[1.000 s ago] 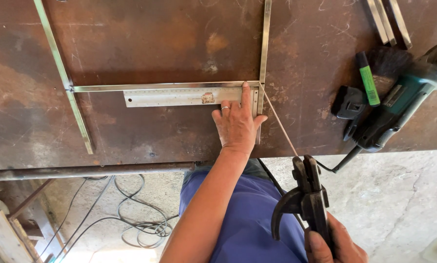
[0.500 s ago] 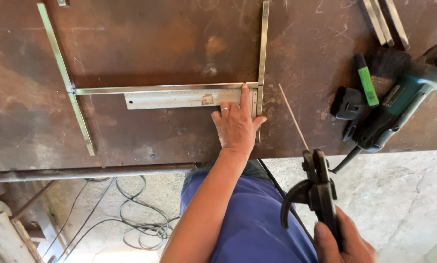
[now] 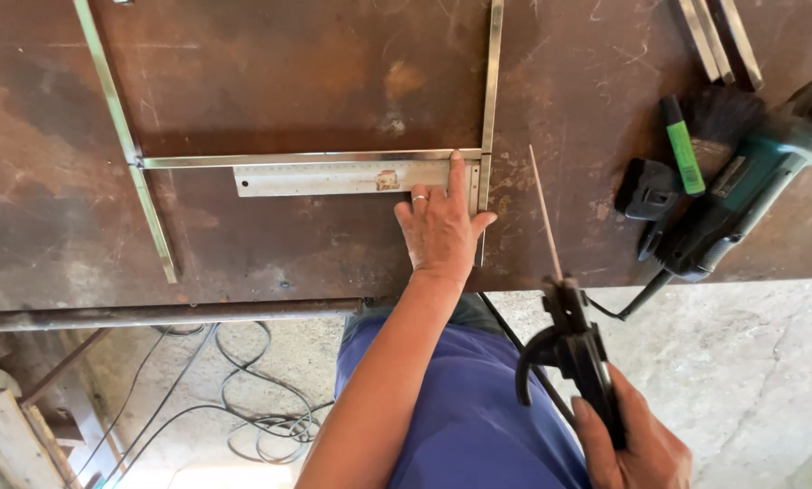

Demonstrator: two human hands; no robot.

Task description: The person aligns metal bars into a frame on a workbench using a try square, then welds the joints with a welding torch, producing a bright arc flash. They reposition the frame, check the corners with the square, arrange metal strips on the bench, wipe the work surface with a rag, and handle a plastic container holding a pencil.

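Here, your left hand (image 3: 440, 228) lies flat and spread on the rusty steel table (image 3: 270, 81), palm down, fingers fanned apart and gripping nothing; the index fingertip presses the end of the steel ruler (image 3: 352, 178) where it meets the corner of two thin metal strips. A ring shows on one finger. The ruler, pale and long, lies just below the horizontal strip (image 3: 306, 159) and butts against the upright strip (image 3: 491, 81) at its right end. Your right hand (image 3: 632, 444) is closed firmly around the black handle of the electrode holder (image 3: 580, 358), held off the table's near edge; its thin welding rod (image 3: 545, 217) points up and slightly left, the tip hovering near the upright strip but not touching it. To the right on the table rest a teal angle grinder (image 3: 741, 204), a green marker (image 3: 683, 149) and a dark brush (image 3: 718, 113). Cables (image 3: 261, 412) coil on the floor below.
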